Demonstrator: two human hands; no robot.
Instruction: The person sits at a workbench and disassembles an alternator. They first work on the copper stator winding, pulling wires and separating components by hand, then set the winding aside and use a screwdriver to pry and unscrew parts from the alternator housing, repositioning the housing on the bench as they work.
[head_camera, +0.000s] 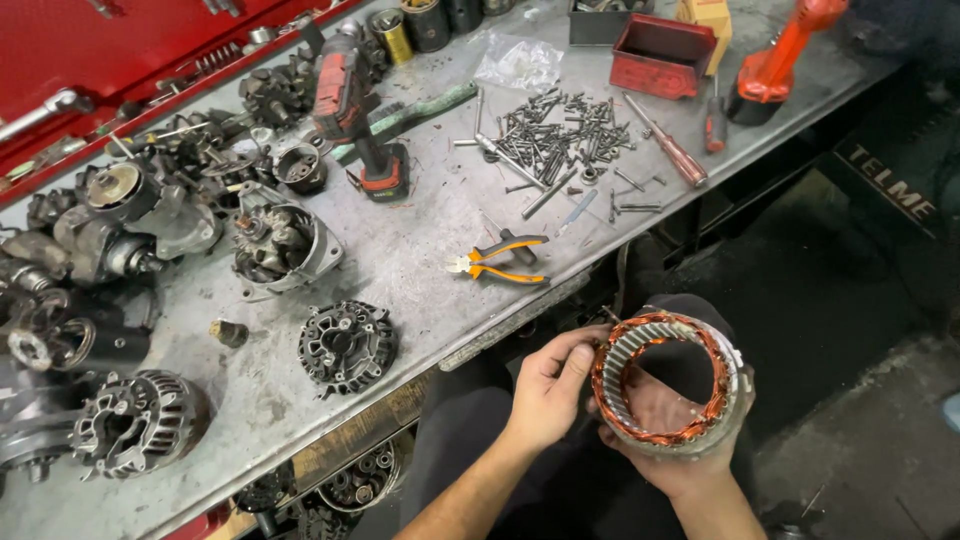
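- Stator ring (668, 385), wound with copper wire around a ribbed steel core, is held in front of the workbench (420, 240), below its near edge and over the person's lap.
- The ring is cradled from beneath by the right hand (672, 462), whose palm shows through the ring's opening and whose fingers are curled onto the outer rim.
- The ring's left edge is pinched by the left hand (548, 388), thumb and fingers closed together on the copper winding there.
- Orange-handled pliers (500, 260) are seen lying on the bench near its edge, just above the ring.
- A pile of dark bolts (555, 138) is spread further back on the bench, with a red-handled screwdriver (668, 145) beside it.
- A red cordless driver (350, 105) lies left of the bolts.
- Alternator housings (345, 345) are scattered across the bench's left part.
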